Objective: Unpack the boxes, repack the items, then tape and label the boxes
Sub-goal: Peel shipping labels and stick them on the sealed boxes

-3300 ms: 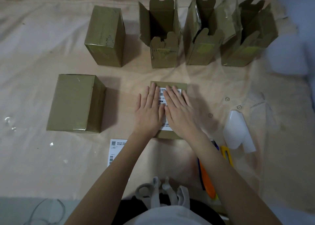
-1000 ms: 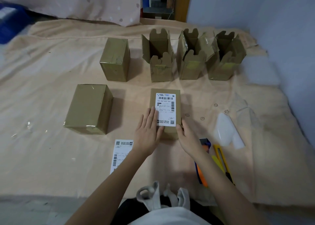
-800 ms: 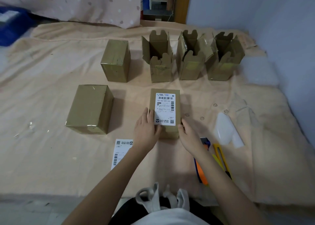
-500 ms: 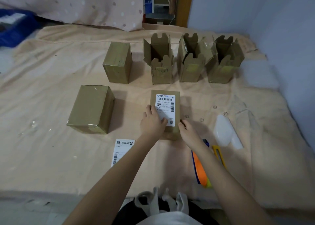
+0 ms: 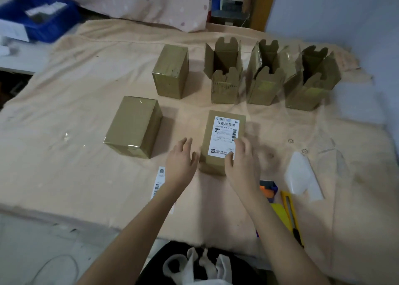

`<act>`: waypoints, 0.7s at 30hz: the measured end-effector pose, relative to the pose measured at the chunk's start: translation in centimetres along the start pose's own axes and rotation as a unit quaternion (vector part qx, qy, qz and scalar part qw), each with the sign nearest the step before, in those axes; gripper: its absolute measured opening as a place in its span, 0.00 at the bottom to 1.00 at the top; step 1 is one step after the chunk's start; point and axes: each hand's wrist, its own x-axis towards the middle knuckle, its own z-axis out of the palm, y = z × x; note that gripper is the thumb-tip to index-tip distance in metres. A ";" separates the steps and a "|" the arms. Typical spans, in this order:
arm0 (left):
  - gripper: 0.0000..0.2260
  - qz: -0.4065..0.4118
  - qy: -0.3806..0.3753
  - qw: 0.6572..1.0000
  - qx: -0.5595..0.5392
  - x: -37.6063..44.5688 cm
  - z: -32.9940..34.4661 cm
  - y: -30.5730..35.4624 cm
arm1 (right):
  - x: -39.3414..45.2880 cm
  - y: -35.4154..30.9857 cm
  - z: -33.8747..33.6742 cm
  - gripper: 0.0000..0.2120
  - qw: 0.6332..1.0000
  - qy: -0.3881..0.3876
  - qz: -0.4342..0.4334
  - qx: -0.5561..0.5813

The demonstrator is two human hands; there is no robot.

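A small brown box (image 5: 216, 165) lies flat in the middle of the peach cloth. A white shipping label (image 5: 225, 133) is stuck on its top. My left hand (image 5: 180, 163) hovers just left of the box with its fingers straight; only the thumb is near the box's side. My right hand (image 5: 241, 161) rests flat on the box's near right corner, with the thumb on the label's lower edge. Two taped boxes (image 5: 133, 127) (image 5: 171, 70) sit to the left. Three boxes with raised flaps (image 5: 224, 88) (image 5: 264, 88) (image 5: 308, 90) stand in a row behind.
A loose label sheet (image 5: 158, 181) lies partly under my left forearm. Right of my right arm are an orange and blue tool (image 5: 267, 187), a yellow utility knife (image 5: 291, 215) and white backing paper (image 5: 300, 174). A blue crate (image 5: 43, 14) sits at the back left.
My left hand has come off the labelled box and moved a little to its left. My right hand has slid up from the near edge onto the box's top right.
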 end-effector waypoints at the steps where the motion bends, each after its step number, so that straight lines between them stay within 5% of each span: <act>1: 0.25 -0.005 0.007 1.000 0.009 0.1 -0.5 -0.7 | 0.3 -0.8 0.3 0.18 1.000 -0.010 0.000 0.011; 9: 0.23 -0.004 0.027 0.998 0.065 2.3 -5.8 -8.2 | 0.6 -8.4 4.0 0.18 0.997 -0.022 -0.075 0.022; 14: 0.17 0.006 0.068 0.995 0.069 3.8 -9.3 -13.6 | 0.7 -13.9 7.2 0.20 0.995 -0.080 -0.050 0.006; 21: 0.23 -0.031 0.002 0.997 0.064 6.1 -11.5 -19.3 | 0.7 -19.4 10.9 0.21 0.991 -0.130 -0.005 -0.009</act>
